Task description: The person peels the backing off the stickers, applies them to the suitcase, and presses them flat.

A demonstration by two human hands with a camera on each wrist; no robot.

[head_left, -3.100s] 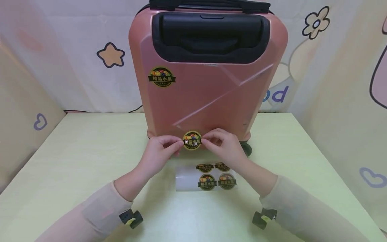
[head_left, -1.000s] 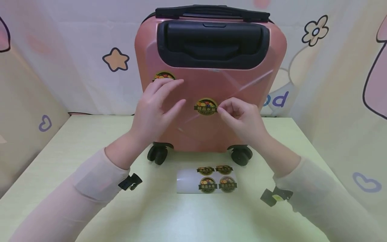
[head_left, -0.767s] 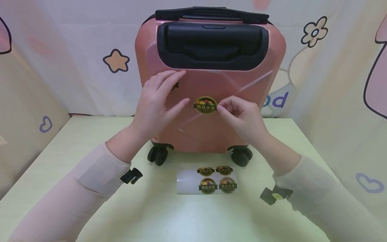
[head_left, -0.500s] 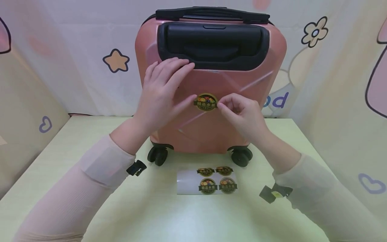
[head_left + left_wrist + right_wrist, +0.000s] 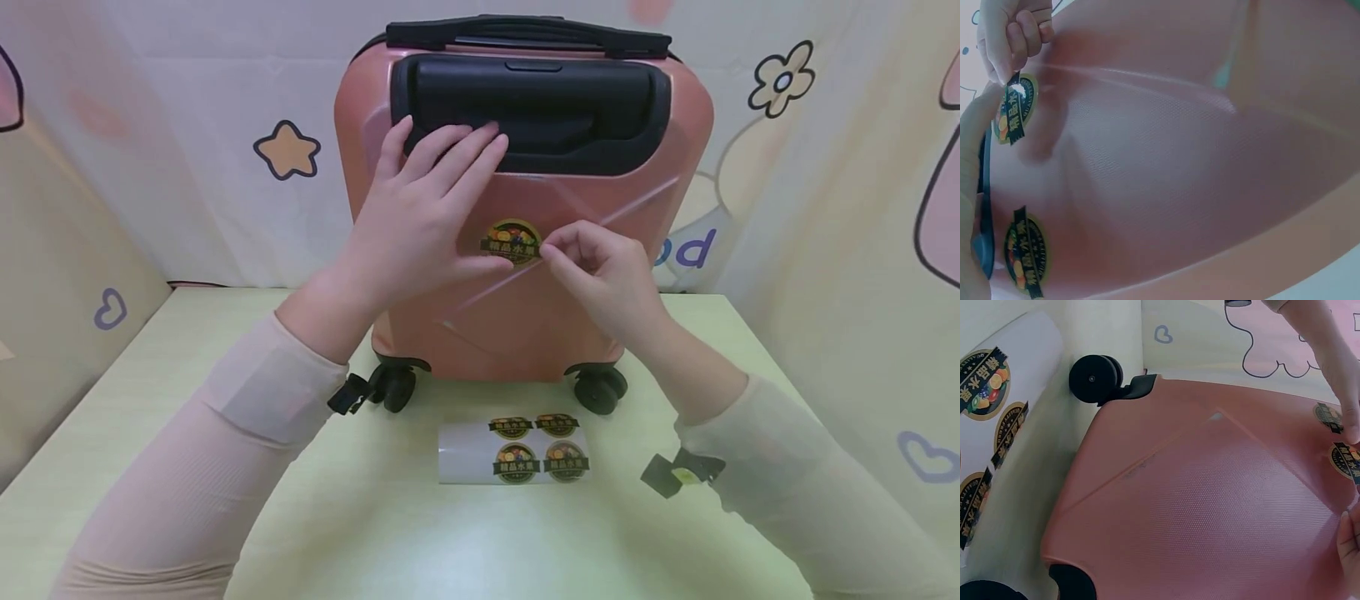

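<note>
A round dark sticker with fruit pictures and gold lettering (image 5: 512,242) is held up at the front of a pink suitcase (image 5: 487,333). My right hand (image 5: 603,267) pinches its right edge between thumb and fingertips. Spread wide, my left hand (image 5: 420,217) lies over the suitcase's upper left, fingertips overlapping the black handle recess (image 5: 592,150). Its thumb reaches the lower left of the held sticker. A second such sticker (image 5: 1025,253), on the suitcase shell in the left wrist view, is hidden behind my left hand in the head view.
A white sticker sheet (image 5: 465,454) with several matching stickers lies on the pale table (image 5: 510,550) in front of the suitcase. Black wheels (image 5: 600,389) support the suitcase. A patterned cloth (image 5: 195,167) hangs behind and along both sides.
Both hands brought the sticker up from low before the suitcase; the left then released it. The left hand has since moved up and right, fingers spreading; the right hand raised the sticker slightly.
</note>
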